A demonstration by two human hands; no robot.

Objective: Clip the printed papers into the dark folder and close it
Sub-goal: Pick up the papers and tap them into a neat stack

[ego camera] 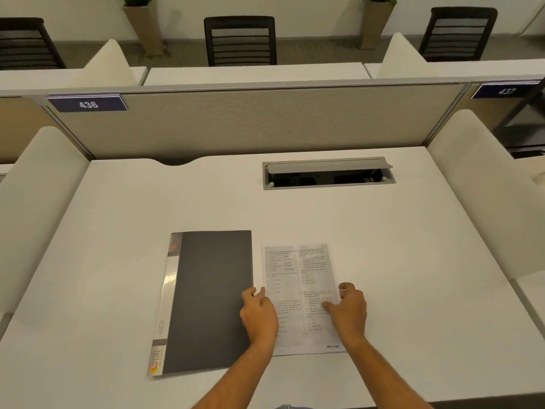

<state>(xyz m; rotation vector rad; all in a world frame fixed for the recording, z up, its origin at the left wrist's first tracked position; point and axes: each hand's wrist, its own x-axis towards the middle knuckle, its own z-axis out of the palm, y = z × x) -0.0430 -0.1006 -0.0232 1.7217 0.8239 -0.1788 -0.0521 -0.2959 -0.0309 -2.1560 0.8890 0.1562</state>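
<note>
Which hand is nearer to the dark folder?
Left. The left hand lies at the right edge of the dark folder; the right hand is farther, on the right side of the printed papers.

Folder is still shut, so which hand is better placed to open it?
Left, probably. The left hand rests at the folder's free right edge; the right hand lies beyond, on the papers.

Folder (212, 299) dark grey, pale spine strip; papers (298, 278) white, black print; desk (398, 246) white.
</note>
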